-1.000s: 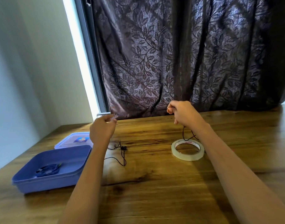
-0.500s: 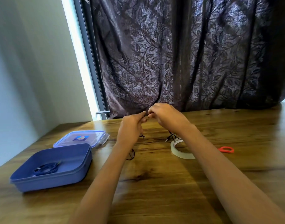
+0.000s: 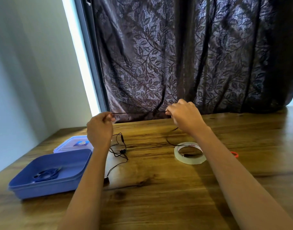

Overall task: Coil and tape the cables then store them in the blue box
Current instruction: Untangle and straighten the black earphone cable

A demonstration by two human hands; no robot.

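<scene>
Near the table's point(image 3: 159, 205) left edge, the open blue plastic box point(image 3: 47, 173) already holds one coiled blue cable point(image 3: 46, 174), so that one seems done; its clear-blue lid point(image 3: 72, 143) lies just behind. The left hand point(image 3: 100, 128) and right hand point(image 3: 185, 117) each pinch the thin black earphone cable point(image 3: 137, 112), stretching a span taut; its slack trails on the table. Coiling, taping from the clear tape roll point(image 3: 189, 152) and storing remain.

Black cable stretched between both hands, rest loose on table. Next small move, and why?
Probably bring the right hand toward the left hand to fold the taut span of black cable into a loop. The slack lies uncoiled on the table, and the tape roll sits untouched.
</scene>
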